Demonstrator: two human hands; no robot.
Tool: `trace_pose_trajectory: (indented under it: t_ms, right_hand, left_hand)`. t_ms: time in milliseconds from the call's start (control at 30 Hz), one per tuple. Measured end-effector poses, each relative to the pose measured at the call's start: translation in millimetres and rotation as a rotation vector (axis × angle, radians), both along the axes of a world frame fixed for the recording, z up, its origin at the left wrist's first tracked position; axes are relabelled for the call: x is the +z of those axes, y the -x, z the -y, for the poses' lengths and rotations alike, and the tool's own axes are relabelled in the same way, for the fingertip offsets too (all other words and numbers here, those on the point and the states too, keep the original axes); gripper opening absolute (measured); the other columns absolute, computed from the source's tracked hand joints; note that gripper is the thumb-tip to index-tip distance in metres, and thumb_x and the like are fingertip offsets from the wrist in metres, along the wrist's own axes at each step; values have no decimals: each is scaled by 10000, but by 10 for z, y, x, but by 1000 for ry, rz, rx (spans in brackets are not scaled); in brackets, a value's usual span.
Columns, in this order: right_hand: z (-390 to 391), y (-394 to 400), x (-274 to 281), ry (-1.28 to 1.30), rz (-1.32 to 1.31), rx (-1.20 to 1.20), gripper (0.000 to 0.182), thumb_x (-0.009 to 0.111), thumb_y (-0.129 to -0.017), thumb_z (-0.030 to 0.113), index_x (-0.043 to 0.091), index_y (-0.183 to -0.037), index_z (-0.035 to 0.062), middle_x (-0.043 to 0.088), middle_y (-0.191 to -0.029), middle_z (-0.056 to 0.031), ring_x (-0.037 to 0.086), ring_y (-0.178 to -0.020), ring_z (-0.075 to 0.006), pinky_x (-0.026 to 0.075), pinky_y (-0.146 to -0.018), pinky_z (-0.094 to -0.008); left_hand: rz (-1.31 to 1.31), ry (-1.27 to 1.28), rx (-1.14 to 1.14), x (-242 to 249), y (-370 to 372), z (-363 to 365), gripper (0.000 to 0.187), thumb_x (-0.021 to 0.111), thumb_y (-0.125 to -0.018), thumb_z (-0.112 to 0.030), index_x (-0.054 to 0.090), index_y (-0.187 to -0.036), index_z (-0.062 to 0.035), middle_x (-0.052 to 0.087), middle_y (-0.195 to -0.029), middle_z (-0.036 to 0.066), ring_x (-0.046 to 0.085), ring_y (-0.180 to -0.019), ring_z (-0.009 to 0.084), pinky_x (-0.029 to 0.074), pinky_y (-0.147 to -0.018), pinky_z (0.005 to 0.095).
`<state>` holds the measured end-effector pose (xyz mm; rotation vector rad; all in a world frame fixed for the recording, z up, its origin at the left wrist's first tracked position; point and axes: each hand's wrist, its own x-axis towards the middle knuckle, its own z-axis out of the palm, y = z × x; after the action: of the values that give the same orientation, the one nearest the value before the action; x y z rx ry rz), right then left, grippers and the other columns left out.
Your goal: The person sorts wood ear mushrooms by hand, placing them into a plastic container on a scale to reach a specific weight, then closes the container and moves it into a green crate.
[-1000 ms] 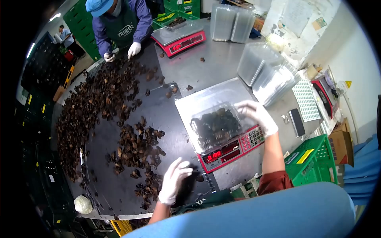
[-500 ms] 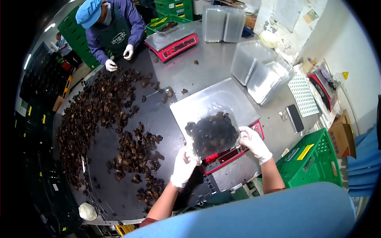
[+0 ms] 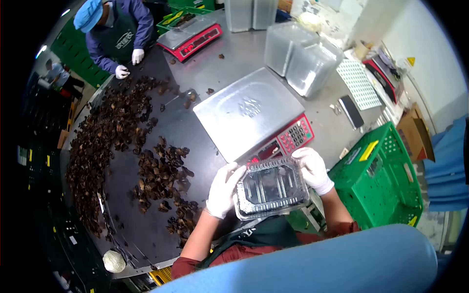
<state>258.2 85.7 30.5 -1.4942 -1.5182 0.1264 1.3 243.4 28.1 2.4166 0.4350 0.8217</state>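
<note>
Both gloved hands hold a clear plastic clamshell box (image 3: 271, 188) in front of my body, over the table's near edge. My left hand (image 3: 224, 190) closes on its left side, and my right hand (image 3: 314, 171) grips the upper right corner. Ribs and glare cover the box, and its dark inside does not show clearly. Just beyond it sits a red digital scale (image 3: 295, 134) with a bare steel pan (image 3: 249, 110); the box partly covers the scale's display.
Dark brown mushroom-like pieces (image 3: 105, 127) are heaped on the left. Stacked clear boxes (image 3: 312, 63) stand behind the scale. At right are a phone (image 3: 351, 112), a label sheet (image 3: 359, 83) and a green crate (image 3: 386, 180). A co-worker (image 3: 119, 39) works across the table near another red scale (image 3: 200, 41).
The box has come off the scale pan toward my body, carried by both hands. Its dark contents were plain before and are now hard to see. My view has shifted slightly.
</note>
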Motion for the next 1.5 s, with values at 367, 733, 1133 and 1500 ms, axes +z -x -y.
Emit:
trace_pose_trajectory:
  t_ms: [367,733,1133,1500]
  right_hand:
    - [865,166,596,289,-200,-3,708,695,-785,168,372,-1393,4,424,-1407,-155,419,-1280,-227,350,-1055,-362]
    - [2210,-369,610,-362,-1179,-705,523,625,-902,312,451,-1334,74,556,-1218,-98,601,-1040,-236,543,-800,-406]
    - [3221,-1329,-651,56,-1689,-1005,419,505,-964,369,457,-1268,83,546,-1254,-170,537,-1130,-332,491,-915,-484]
    - [2518,-1990,-357,-4,-139,-1323,272,610,-870,137,618,-1104,-2,634,-1044,-170,598,-1023,-266,448,-923,-346]
  left_hand:
    - [-144,1018,-426,39,-230,305,640,742,-784,-61,412,-1328,5,511,-1312,135,559,-1129,206,495,-928,335]
    - [-270,1085,-698,86,-636,775,698,649,-873,-60,275,-1463,-62,516,-1137,76,532,-918,113,470,-820,257]
    - [-153,1463,-219,-264,-124,379,387,549,-938,-20,463,-1314,5,584,-1058,35,548,-877,93,466,-824,226]
    - [-64,1411,35,-411,452,340,372,586,-946,-122,503,-1290,-10,609,-1034,28,552,-863,103,466,-807,243]
